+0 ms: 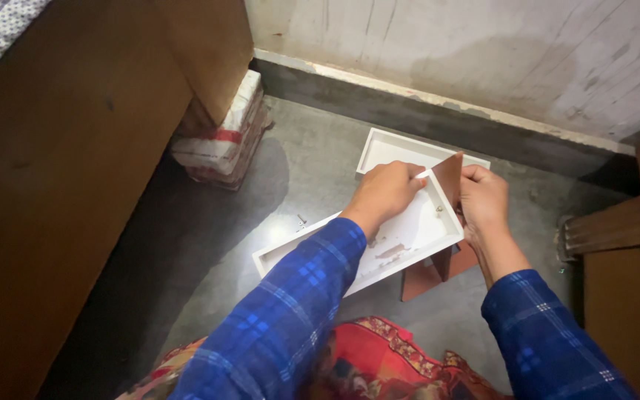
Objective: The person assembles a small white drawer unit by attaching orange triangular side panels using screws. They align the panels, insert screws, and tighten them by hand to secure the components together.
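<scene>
Hands work close together over a shallow white tray that rests tilted on the grey floor. The left hand is curled almost shut, fingertips pinching a thin white strip at the tray's upper rim. The right hand is closed round the edge of a brown board, holding it upright against the tray's corner at about 3 o'clock of the left hand. By my reading the step in hand is fitting or trimming along that rim, and the next move calls for a steady board and a firm pinch. A second white tray lies flat at 12 o'clock, just behind. More brown pieces prop the tray at 5 o'clock. At 10 o'clock, well apart, white blocks with red bands are stacked under a wooden leg
</scene>
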